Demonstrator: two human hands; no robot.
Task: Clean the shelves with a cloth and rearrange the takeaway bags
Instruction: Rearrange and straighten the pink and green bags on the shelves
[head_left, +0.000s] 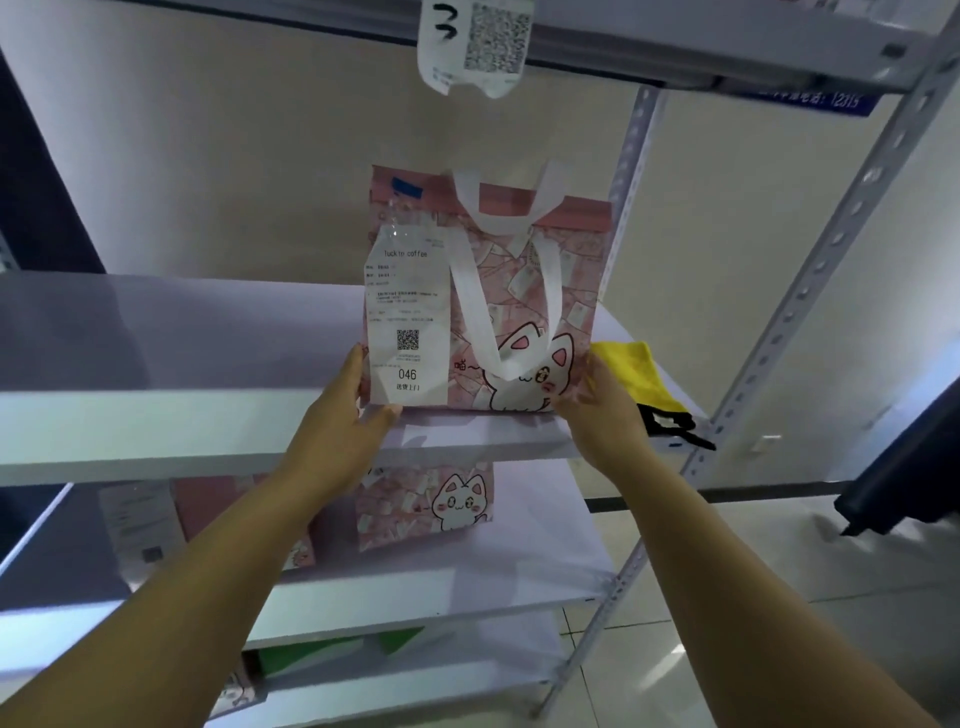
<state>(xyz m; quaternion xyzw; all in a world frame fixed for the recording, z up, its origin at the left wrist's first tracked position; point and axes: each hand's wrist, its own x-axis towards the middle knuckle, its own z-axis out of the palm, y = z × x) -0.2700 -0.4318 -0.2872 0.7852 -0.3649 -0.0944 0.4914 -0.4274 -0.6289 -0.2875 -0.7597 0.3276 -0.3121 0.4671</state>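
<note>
Pink bag: cat-print takeaway bag (519, 291) stands upright on the shelf (156, 364), squeezed between both hands.
Left hand (345, 415): fingers spread flat on its lower left edge, right by the receipt (408, 317).
Right hand (597, 410): pressed on the lower right corner.
Cloth: yellow cloth (636, 371) just past the right hand.
Handling: looks light and floppy-sided, probably drinks inside, so I'd grip low and keep it level.
</note>
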